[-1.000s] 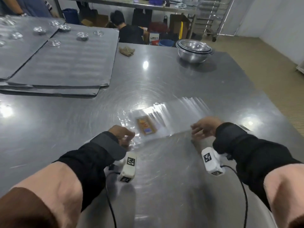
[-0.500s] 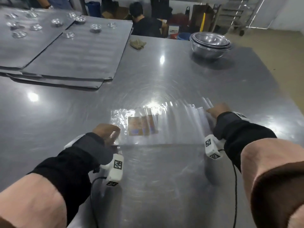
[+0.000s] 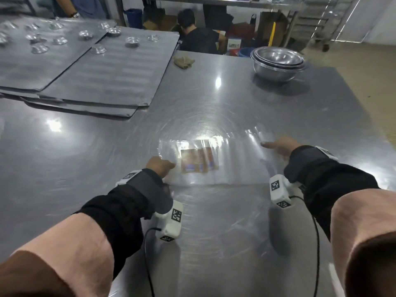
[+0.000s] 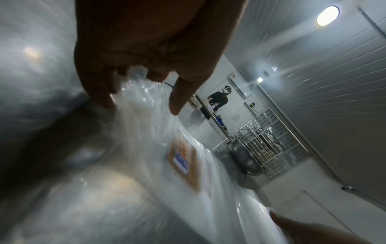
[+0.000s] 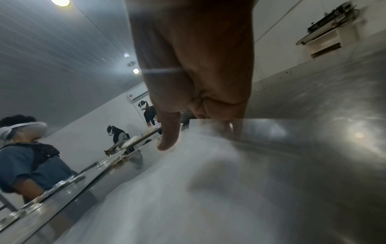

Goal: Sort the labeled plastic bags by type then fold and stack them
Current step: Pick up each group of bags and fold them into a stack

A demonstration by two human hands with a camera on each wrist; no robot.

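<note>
On the steel table (image 3: 225,99), head view: one clear plastic bag (image 3: 235,166) lying flat, orange-and-blue label (image 3: 199,160) toward its left half. Left hand (image 3: 159,166) at the bag's left edge, fingers curled down onto the film. Right hand (image 3: 278,144) at the bag's right edge, thumb extended leftward. Far left: grey trays (image 3: 102,76), overlapping, carrying small foil cups. Far right: stacked metal bowls (image 3: 278,63). Tan cloth (image 3: 183,62) between them.

Left wrist view: left hand (image 4: 146,49), fingers bent, thumb and fingertips pinching bunched film of the plastic bag (image 4: 150,156); label (image 4: 182,160) beyond, blurred.

Right wrist view: right hand (image 5: 194,66), fingers mostly straight and pointing down, tips behind the lifted bag edge (image 5: 261,125); whether they pinch it cannot be told.
</note>
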